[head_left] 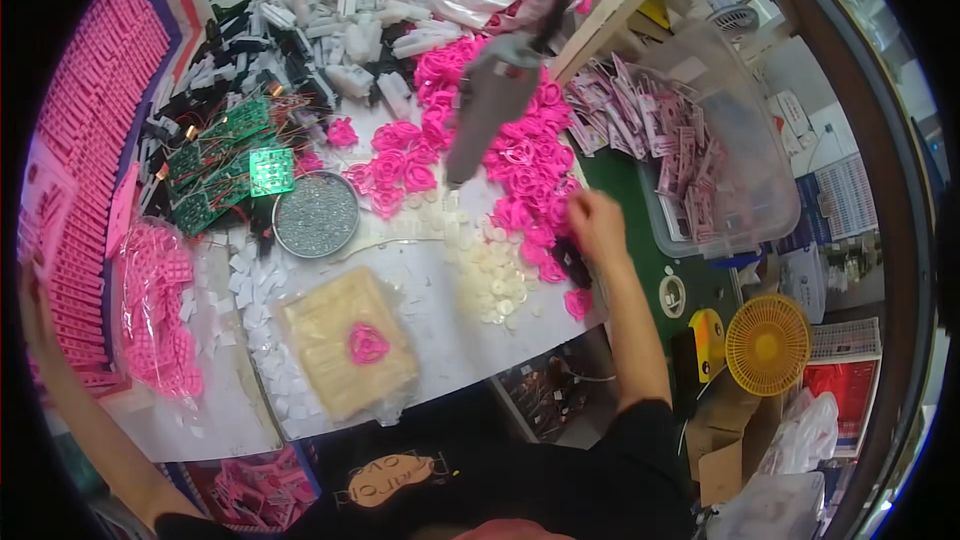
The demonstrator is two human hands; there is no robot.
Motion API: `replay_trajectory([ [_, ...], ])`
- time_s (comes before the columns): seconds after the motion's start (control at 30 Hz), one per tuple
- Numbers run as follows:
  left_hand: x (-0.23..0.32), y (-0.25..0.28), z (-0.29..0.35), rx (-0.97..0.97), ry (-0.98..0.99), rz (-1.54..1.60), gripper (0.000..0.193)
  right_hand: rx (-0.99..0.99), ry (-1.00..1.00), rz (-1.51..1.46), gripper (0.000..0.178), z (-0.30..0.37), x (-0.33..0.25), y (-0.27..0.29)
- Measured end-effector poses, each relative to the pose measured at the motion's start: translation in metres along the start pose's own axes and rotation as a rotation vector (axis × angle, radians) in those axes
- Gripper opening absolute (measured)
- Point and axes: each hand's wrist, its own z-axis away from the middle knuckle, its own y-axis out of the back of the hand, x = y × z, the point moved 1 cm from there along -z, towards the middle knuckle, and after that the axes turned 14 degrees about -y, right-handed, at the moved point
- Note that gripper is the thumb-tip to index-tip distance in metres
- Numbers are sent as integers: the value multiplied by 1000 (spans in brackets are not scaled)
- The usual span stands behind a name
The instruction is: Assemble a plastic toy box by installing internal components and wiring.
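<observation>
At the right edge of the white worktable, my right hand (pixel 597 225) is closed, its fingers curled beside the heap of pink ring-shaped plastic parts (pixel 525 170). What it holds, if anything, is hidden. A dark object (pixel 570 262) lies just below it. My left hand (pixel 35 315) reaches to the far left, against stacked pink plastic pieces (pixel 85 140); its fingers are too dim at the rim to read. One pink part (pixel 370 343) rests on a wrapped cream-coloured block (pixel 330 320) in front of me. A grey electric screwdriver (pixel 490 110) hangs over the table.
A round tin of small screws (pixel 315 215) stands by green circuit boards (pixel 230 165) with wires. Pale discs (pixel 495 280), white casings (pixel 340 0) and a bag of pink keypads (pixel 155 310) surround it. At right are a clear bin (pixel 740 190) and yellow basket (pixel 767 345).
</observation>
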Motion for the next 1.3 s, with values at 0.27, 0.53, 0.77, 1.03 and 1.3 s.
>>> replay_trajectory([
  [0.27, 148, -47, 298, -607, 552, 376, 45, 109, -50, 338, 49, -151, 78, -64],
  [0.53, 176, -61, 359, -593, 774, 558, 41, 72, -93, 812, 24, -181, 111, -59],
  [0.77, 172, -62, 374, -562, 1107, 652, 38, 406, -301, 441, 23, -137, 102, 63],
  [1.03, 149, -109, 414, -750, 1458, 885, 68, -219, 485, -679, 15, 47, -109, 41],
  [1.3, 174, -109, 404, -912, 1464, 1106, 68, -415, 851, -575, 28, 99, -235, -46],
])
